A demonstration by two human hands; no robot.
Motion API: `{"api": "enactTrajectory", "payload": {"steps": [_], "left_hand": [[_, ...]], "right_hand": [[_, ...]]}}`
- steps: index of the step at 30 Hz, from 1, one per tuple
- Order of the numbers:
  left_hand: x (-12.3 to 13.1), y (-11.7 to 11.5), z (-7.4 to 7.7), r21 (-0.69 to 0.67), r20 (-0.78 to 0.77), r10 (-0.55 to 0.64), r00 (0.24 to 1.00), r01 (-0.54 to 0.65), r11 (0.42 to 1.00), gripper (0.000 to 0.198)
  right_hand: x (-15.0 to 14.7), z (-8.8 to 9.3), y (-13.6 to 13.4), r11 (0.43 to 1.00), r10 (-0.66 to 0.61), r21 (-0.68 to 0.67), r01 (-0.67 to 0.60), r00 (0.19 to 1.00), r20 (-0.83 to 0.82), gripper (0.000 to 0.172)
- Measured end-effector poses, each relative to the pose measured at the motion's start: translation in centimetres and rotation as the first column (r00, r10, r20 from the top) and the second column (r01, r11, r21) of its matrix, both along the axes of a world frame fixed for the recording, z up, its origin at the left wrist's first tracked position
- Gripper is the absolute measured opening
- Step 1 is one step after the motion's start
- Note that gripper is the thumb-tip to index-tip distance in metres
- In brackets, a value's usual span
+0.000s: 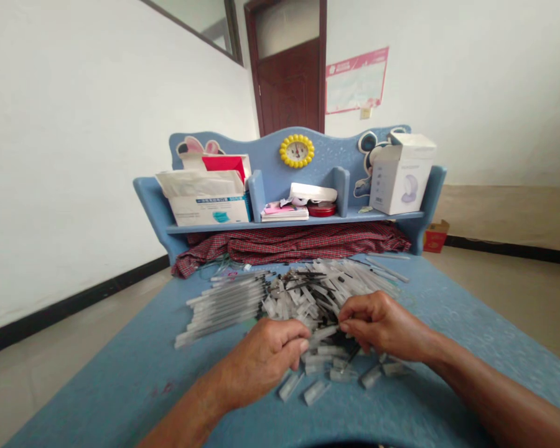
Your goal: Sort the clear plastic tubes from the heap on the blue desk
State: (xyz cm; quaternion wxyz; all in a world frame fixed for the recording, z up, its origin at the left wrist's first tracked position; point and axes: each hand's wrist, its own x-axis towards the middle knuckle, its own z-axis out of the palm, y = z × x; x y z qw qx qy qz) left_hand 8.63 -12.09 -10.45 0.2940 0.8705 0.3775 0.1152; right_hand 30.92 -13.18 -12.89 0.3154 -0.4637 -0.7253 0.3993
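Observation:
A heap of clear plastic pen tubes and caps with thin black refills [317,289] lies in the middle of the blue desk [121,386]. My left hand [266,356] is curled closed at the near edge of the heap, fingers pinched on a clear pen part. My right hand [382,325] is also closed, its fingertips pinching the same clear pen part [324,333] from the other side. A row of assembled clear pens [224,305] lies side by side to the left of the heap. Several loose clear caps [317,389] are scattered just in front of my hands.
A red checked cloth [298,242] lies bunched under the desk's blue shelf [289,221]. On the shelf stand a mask box [210,208], a stack of papers [284,213], a red tin [322,210] and a white carton [401,174]. A yellow clock [297,150] hangs above. A brown door [289,74] is behind.

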Motion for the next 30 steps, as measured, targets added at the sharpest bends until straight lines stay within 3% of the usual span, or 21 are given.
{"api": "enactTrajectory", "payload": {"steps": [3, 6, 10, 13, 15, 17, 21, 26, 30], "left_hand": [[-0.6, 0.4, 0.4, -0.016, 0.042, 0.042, 0.998, -0.042, 0.999, 0.025], [-1.5, 1.1, 0.8, -0.016, 0.063, 0.107, 0.992, -0.106, 0.994, 0.025], [-2.3, 2.1, 0.7, 0.035, 0.072, 0.225, 0.972, -0.228, 0.973, 0.026], [-2.3, 2.3, 0.4, 0.064, 0.073, 0.258, 0.963, -0.263, 0.963, 0.027], [-2.1, 2.2, 0.2, 0.066, 0.060, 0.248, 0.967, -0.251, 0.966, 0.027], [-1.9, 2.0, 0.1, 0.064, 0.052, 0.230, 0.972, -0.233, 0.970, 0.026], [-1.6, 1.8, -0.2, 0.071, 0.022, 0.208, 0.978, -0.209, 0.975, 0.025], [-1.5, 1.6, -0.3, 0.075, -0.020, 0.193, 0.981, -0.191, 0.979, 0.027], [-1.3, 1.4, -0.1, 0.080, -0.014, 0.183, 0.983, -0.181, 0.980, 0.026]], "right_hand": [[1.4, 1.0, 0.4, 0.993, -0.116, -0.049, 0.111, 0.988, -0.105, 0.015], [3.3, 1.9, 0.9, 0.956, -0.284, 0.002, 0.295, 0.924, -0.256, 0.020], [5.0, 2.1, 1.6, 0.803, -0.496, 0.123, 0.584, 0.767, -0.406, 0.020], [5.3, 1.6, 2.0, 0.680, -0.614, 0.238, 0.694, 0.715, -0.334, 0.019], [5.4, 1.3, 2.2, 0.641, -0.663, 0.317, 0.699, 0.712, -0.230, 0.019], [5.5, 1.0, 2.4, 0.637, -0.694, 0.367, 0.678, 0.711, -0.111, 0.021], [5.9, 0.6, 2.9, 0.691, -0.701, 0.387, 0.610, 0.696, 0.155, 0.020], [5.9, 0.1, 3.3, 0.772, -0.635, 0.374, 0.514, 0.624, 0.455, 0.020], [5.9, 0.0, 3.5, 0.815, -0.576, 0.359, 0.455, 0.569, 0.587, 0.022]]}}
